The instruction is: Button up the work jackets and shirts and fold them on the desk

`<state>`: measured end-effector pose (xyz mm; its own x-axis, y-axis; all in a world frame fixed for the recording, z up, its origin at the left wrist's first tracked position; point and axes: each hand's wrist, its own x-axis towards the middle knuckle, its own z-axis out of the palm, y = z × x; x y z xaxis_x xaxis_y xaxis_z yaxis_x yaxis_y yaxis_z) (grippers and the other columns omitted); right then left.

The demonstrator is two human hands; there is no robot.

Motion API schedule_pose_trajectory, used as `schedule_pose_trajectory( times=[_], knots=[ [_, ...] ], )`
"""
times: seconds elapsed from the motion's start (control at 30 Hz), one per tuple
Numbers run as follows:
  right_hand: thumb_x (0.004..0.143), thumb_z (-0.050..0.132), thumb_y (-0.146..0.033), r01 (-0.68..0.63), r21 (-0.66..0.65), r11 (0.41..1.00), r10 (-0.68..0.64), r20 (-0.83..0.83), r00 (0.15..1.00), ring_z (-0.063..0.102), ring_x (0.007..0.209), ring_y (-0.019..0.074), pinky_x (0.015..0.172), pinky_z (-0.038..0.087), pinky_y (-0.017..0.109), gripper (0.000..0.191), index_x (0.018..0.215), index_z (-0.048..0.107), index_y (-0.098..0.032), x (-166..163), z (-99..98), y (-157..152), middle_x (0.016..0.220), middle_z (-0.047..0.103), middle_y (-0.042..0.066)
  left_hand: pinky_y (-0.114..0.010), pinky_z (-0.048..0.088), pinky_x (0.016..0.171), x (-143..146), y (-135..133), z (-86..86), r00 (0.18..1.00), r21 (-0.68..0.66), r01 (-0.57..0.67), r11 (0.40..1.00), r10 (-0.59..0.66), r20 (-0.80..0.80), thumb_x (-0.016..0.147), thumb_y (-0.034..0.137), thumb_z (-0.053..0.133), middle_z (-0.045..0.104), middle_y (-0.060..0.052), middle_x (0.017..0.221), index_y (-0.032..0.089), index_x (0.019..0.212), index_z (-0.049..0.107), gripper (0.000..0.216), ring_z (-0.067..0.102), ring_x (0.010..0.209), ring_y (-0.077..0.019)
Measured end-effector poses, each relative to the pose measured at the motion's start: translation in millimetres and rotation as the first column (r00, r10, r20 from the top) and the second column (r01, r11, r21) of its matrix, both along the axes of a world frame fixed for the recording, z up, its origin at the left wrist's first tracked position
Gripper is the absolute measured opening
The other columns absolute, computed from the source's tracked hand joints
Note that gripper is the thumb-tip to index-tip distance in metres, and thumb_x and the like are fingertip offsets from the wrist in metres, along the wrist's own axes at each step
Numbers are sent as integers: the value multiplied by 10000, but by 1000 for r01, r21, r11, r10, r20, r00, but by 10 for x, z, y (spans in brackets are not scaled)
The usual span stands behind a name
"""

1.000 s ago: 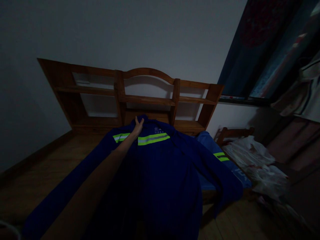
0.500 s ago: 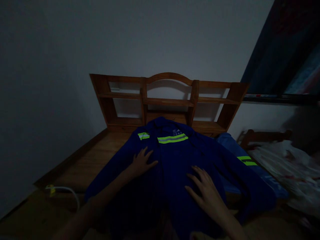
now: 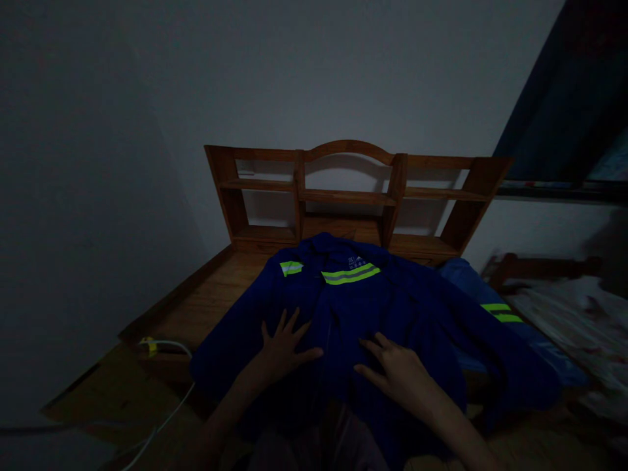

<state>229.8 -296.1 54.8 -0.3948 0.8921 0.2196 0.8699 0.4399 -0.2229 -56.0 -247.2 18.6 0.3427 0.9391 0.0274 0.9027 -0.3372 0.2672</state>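
A dark blue work jacket (image 3: 343,314) with yellow-green reflective stripes lies spread over a wooden desk top (image 3: 216,281), its collar toward the shelf and its sleeves out to both sides. My left hand (image 3: 284,343) rests on the left front panel with its fingers spread. On the other front panel lies my right hand (image 3: 392,366), fingers apart and slightly bent, touching the cloth. Neither hand grips anything that I can see. The jacket's lower part is in deep shadow.
Behind the jacket stands a wooden shelf unit (image 3: 350,196) against the wall. Folded blue clothing (image 3: 471,281) lies at the right, beside whitish plastic or cloth (image 3: 564,307). A white cable (image 3: 179,402) hangs at the left desk edge. A dark curtain (image 3: 544,111) hangs at upper right.
The view has shifted, so the shelf and jacket sit further right in the picture. My left hand has spread its fingers wider and slid down the cloth; my right hand has moved closer to it.
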Motion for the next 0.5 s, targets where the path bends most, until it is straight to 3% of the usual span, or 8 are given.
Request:
schedule_pose_trajectory(
  times=[0.1, 0.17, 0.23, 0.3, 0.37, 0.43, 0.5],
  knots=[
    [899, 436, -453, -96, -46, 994, 90, -110, 990, 626, 912, 194, 806, 482, 310, 357, 1146, 607, -260, -50, 246, 407, 1047, 637, 61, -610, 173, 1050, 87, 232, 87, 996, 80, -8, 997, 0, 94, 907, 388, 349, 496, -60, 1348, 345, 1246, 524, 384, 320, 1325, -311],
    [912, 435, -325, -123, 24, 992, 126, -156, 980, 582, 1035, 192, 889, 446, 314, 329, 1203, 566, -246, -159, 390, 822, 1160, 600, 61, -437, 322, 1032, 193, 548, 202, 977, 126, -83, 988, 56, 205, 906, 272, 327, 605, -90, 1189, 248, 1173, 583, 370, 502, 1177, -238],
    [877, 437, -169, -118, 95, 988, 131, -138, 982, 510, 1157, 197, 947, 411, 323, 453, 1322, 450, -248, -314, 466, 1261, 1343, 477, 59, -349, 405, 951, 311, 951, 334, 944, 128, -180, 975, 135, 302, 881, 215, 347, 643, -99, 1094, 197, 1105, 612, 347, 577, 1057, -213],
    [820, 429, -67, -152, 80, 985, 156, -59, 986, 478, 1200, 205, 910, 434, 309, 641, 1408, 305, -290, -484, 460, 1648, 1463, 322, 37, -336, 430, 906, 421, 1359, 443, 909, 113, -246, 963, 189, 372, 848, 163, 376, 656, -105, 1052, 175, 1090, 617, 341, 594, 1012, -216],
    [795, 426, -41, -171, 30, 985, 170, 18, 985, 489, 1190, 214, 861, 454, 296, 738, 1438, 208, -330, -639, 385, 1947, 1483, 280, 30, -331, 419, 920, 508, 1690, 491, 887, 147, -267, 952, 184, 423, 817, 115, 399, 645, -115, 1083, 155, 1105, 610, 360, 580, 1035, -216],
    [813, 437, -67, -97, -14, 995, 98, 44, 994, 531, 1137, 216, 846, 451, 293, 697, 1429, 236, -323, -741, 271, 2166, 1419, 381, 54, -325, 405, 945, 560, 1915, 463, 884, 186, -255, 949, 151, 443, 796, 93, 419, 633, -111, 1117, 153, 1094, 620, 365, 566, 1061, -210],
    [843, 437, -101, 37, -37, 999, -36, 28, 999, 579, 1053, 210, 848, 439, 294, 537, 1356, 390, -254, -755, 160, 2341, 1268, 522, 94, -323, 405, 955, 574, 2054, 370, 886, 209, -229, 951, 115, 449, 782, 88, 435, 630, -89, 1131, 171, 1049, 645, 350, 567, 1061, -204]
  ],
)
